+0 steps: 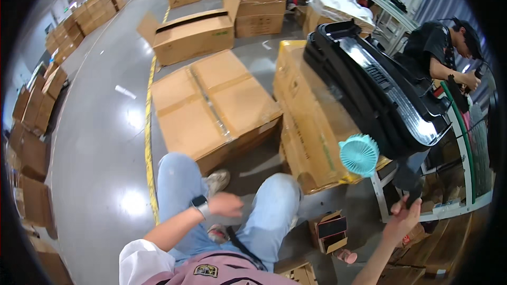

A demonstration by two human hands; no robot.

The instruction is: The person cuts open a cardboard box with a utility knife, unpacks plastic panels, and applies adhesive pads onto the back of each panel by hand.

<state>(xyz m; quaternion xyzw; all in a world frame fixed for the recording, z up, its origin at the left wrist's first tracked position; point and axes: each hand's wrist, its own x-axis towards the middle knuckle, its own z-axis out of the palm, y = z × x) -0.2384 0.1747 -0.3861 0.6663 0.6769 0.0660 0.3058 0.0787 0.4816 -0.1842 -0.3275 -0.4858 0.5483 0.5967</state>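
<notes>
At lower right, below the stacked black plastic shells [377, 87], right hand [404, 222] pinches a dark handle-like piece [415, 194]; it extends beyond the fingertips, long axis pointing up and away, far end unclear. Left hand [227, 205], well apart, looks curled; can't tell if it's holding anything.

A glossy grey concrete-like floor [103, 153] is carrying a strip of yellow marking tape [148, 150], a wide taped-shut carton [222, 100], a taller carton [298, 126] just beside it, an open-flapped carton [195, 46] and, nearer, a small open box [322, 235].
</notes>
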